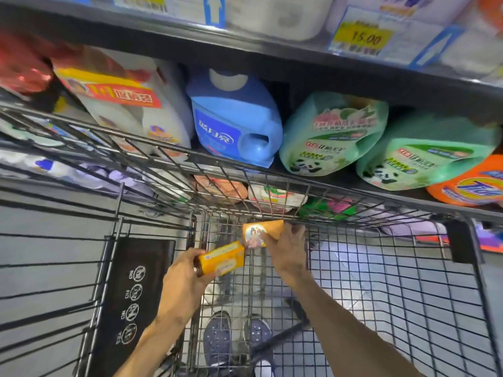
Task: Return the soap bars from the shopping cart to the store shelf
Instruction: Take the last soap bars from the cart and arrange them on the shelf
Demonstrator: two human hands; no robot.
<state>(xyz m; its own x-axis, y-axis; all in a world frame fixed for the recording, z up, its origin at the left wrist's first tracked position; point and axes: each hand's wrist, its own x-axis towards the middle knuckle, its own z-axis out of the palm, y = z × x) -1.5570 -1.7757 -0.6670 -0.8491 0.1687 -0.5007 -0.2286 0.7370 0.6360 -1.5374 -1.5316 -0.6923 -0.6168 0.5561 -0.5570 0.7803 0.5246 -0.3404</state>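
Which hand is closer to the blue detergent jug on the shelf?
Right. The right hand reaches deeper into the cart, below the blue detergent jug; the left hand is lower and farther back.

A single wide-angle view from the person's head looks forward and steeply down into a wire shopping cart [381, 281], which fills the lower two thirds of the frame at close range. The person's own shoes [217, 338] show through the cart floor at bottom centre. Store shelves [272, 50] curve across the top of the frame, near, bent by the lens.
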